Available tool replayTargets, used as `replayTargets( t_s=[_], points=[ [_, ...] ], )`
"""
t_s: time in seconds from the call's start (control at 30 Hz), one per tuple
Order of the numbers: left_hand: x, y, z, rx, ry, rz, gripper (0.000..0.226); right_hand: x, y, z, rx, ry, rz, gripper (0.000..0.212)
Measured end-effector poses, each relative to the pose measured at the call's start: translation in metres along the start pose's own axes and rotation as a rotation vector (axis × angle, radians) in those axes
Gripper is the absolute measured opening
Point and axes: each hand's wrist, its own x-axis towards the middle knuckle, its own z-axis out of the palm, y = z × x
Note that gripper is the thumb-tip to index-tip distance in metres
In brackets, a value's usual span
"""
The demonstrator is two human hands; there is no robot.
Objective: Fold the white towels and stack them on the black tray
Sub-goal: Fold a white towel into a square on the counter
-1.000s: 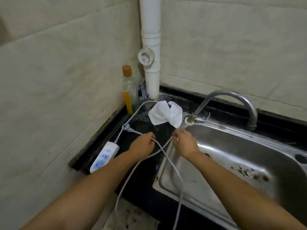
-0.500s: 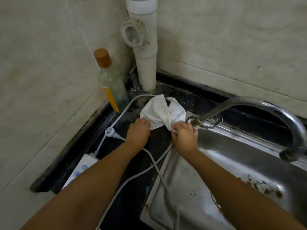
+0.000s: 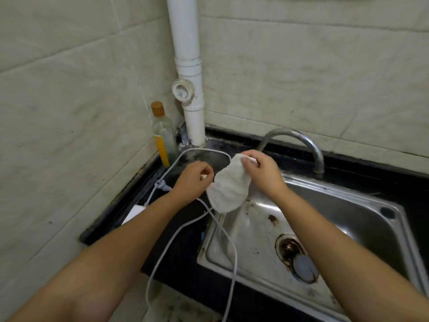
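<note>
The right hand (image 3: pixel 263 174) pinches the upper corner of the white towel (image 3: pixel 228 190) between thumb and curled fingers, just in front of the faucet (image 3: pixel 299 141). The left hand (image 3: pixel 193 180) pinches the towel's left edge, its fingers curled in toward the palm. Held between the two grips, the towel hangs clear of the bench (image 3: pixel 185 240), sagging in a rounded, rumpled sheet over the near-left corner of the steel sink (image 3: pixel 348 210).

A white cable (image 3: pixel 222 231) runs under the left hand, loops back toward the wall and trails down across the sink rim and off the front of the bench. Its plug (image 3: pixel 162 184) lies just left of the left wrist, and a white power strip (image 3: pixel 133 212) shows partly behind the left forearm. A glass bottle (image 3: pixel 163 133) with a brown cap stands upright in the corner beside the white drain pipe (image 3: pixel 189 89). The sink strainer (image 3: pixel 299 261) sits between the forearms.
</note>
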Motion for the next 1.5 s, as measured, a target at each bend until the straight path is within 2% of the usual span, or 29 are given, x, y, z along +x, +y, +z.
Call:
replayTargets(
  t_s=[0.03,0.13,0.17,0.2,0.3,0.43,0.53,0.7,0.8,0.87,0.97,1.13,1.23,1.37,1.5],
  points=[
    [-0.011,0.018,0.001,-0.058,-0.026,0.042,0.011,-0.017,-0.006,-0.009,-0.015,-0.031,-0.04,0.018],
    [-0.046,0.071,0.008,-0.177,-0.077,0.155,0.043,-0.075,-0.022,-0.035,-0.045,-0.062,-0.09,0.018],
    [-0.058,0.086,0.012,-0.186,-0.109,0.202,0.047,-0.094,-0.024,-0.043,-0.055,-0.052,-0.081,0.018],
    [-0.069,0.102,0.017,-0.186,-0.148,0.243,0.043,-0.114,-0.025,-0.053,-0.066,-0.038,-0.071,0.018],
    [-0.098,0.144,0.034,-0.163,-0.3,0.246,0.011,-0.167,-0.024,-0.089,-0.094,0.018,-0.039,0.015],
    [-0.117,0.188,0.059,-0.214,-0.384,0.23,0.018,-0.23,-0.008,-0.146,-0.115,0.163,0.074,0.015],
    [-0.122,0.218,0.081,-0.238,-0.459,0.206,0.026,-0.274,0.01,-0.191,-0.064,0.336,0.164,0.014],
    [-0.124,0.276,0.139,-0.134,-0.609,0.321,0.028,-0.34,0.04,-0.273,-0.069,0.556,0.291,0.016],
    [-0.124,0.318,0.182,-0.137,-0.733,0.332,0.023,-0.367,0.071,-0.33,-0.073,0.691,0.361,0.016],
    [-0.122,0.353,0.212,-0.202,-0.727,0.303,0.018,-0.379,0.095,-0.374,-0.058,0.745,0.41,0.021],
    [-0.11,0.406,0.263,-0.421,-0.608,0.196,0.016,-0.388,0.126,-0.439,0.013,0.795,0.459,0.027],
    [-0.101,0.488,0.335,-0.771,-0.48,-0.046,0.015,-0.392,0.164,-0.528,0.144,0.784,0.456,0.015],
    [-0.109,0.507,0.361,-0.888,-0.489,-0.134,0.013,-0.401,0.189,-0.557,0.197,0.737,0.468,0.014],
    [-0.131,0.479,0.392,-0.787,-0.577,-0.204,0.012,-0.435,0.237,-0.554,0.195,0.602,0.537,0.017],
    [-0.18,0.435,0.422,-0.629,-0.75,-0.306,0.01,-0.486,0.288,-0.517,0.195,0.467,0.671,0.022]
  ],
)
